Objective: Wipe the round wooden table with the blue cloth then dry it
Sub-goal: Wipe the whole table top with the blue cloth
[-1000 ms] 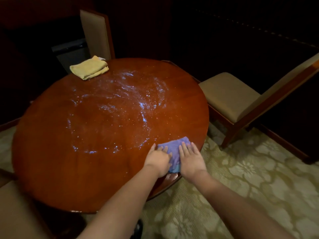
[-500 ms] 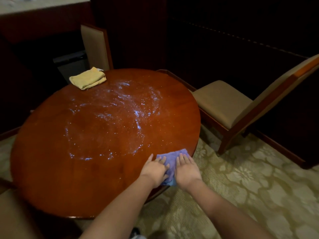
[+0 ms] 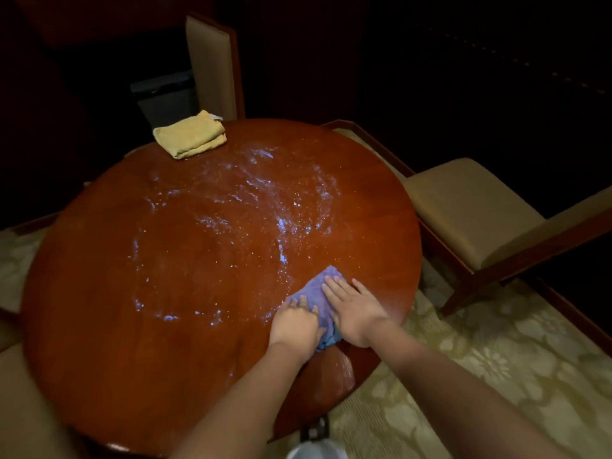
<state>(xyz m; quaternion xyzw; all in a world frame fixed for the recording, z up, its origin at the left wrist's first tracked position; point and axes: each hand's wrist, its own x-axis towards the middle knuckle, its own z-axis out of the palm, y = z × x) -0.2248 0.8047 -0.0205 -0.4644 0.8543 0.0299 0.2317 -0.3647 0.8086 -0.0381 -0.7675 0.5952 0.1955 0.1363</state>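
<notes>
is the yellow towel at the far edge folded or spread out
Folded. The yellow towel sits as a compact rectangle with stacked layers showing along its near edge, on the far rim of the round table, untouched by either hand.

A folded yellow towel point(image 3: 189, 135) lies far ahead of the hands and to their left. Behind it stands a chair back point(image 3: 212, 66), upright, with a dark box point(image 3: 164, 97) on its left. To the right of the hands stands a cushioned chair point(image 3: 477, 210) with a wooden frame. Patterned carpet point(image 3: 496, 366) spreads under the right forearm. A pale rounded object point(image 3: 316, 449), partly cut off, shows near the elbows.
</notes>
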